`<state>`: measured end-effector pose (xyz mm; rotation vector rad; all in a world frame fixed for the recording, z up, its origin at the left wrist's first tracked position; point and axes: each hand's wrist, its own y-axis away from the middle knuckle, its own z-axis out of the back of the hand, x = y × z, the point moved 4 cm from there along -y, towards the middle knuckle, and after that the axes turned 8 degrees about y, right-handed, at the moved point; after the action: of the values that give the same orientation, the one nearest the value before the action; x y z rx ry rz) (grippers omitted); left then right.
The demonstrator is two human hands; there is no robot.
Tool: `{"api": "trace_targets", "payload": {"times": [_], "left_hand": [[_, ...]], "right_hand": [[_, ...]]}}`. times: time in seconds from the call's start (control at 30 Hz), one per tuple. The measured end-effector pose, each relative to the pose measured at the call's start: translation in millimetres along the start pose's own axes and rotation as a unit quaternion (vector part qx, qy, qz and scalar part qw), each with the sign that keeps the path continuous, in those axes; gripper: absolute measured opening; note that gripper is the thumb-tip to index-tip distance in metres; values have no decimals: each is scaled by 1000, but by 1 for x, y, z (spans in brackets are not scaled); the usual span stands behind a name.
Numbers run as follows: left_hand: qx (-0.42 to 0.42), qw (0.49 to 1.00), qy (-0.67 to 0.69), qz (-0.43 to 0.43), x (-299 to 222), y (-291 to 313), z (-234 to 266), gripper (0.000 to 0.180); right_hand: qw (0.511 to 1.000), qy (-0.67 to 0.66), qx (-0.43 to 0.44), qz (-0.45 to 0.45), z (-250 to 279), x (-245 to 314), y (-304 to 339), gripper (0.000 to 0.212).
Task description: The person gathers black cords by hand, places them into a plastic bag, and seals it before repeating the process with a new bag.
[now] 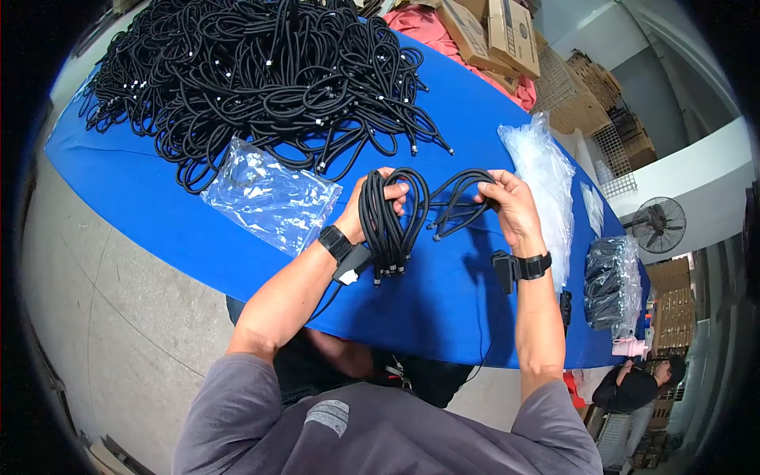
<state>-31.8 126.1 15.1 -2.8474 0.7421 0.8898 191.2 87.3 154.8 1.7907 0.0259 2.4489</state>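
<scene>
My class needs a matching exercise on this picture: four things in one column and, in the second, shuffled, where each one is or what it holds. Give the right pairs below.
Column one
1. Left hand
2. Right hand
3. Large cord pile
4. Fan

Column two
A. Past the table, on the right of the picture
B. Holds the smaller bundle of black cords
C. On the far left part of the blue table
D. Holds the thicker bundle of black cords

Right pairs: 1-D, 2-B, 3-C, 4-A
</scene>
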Motion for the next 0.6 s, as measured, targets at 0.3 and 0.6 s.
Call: {"api": "trace_targets", "payload": {"times": [0.3,0.6], "left_hand": [[-4,1000,-12,2,-3,4,-7,23],[29,999,-13,2,0,4,-9,24]], "right_hand": [[995,96,-7,21,-10,-3,-3,14],[995,85,-37,40,-24,-2,4,20]]}}
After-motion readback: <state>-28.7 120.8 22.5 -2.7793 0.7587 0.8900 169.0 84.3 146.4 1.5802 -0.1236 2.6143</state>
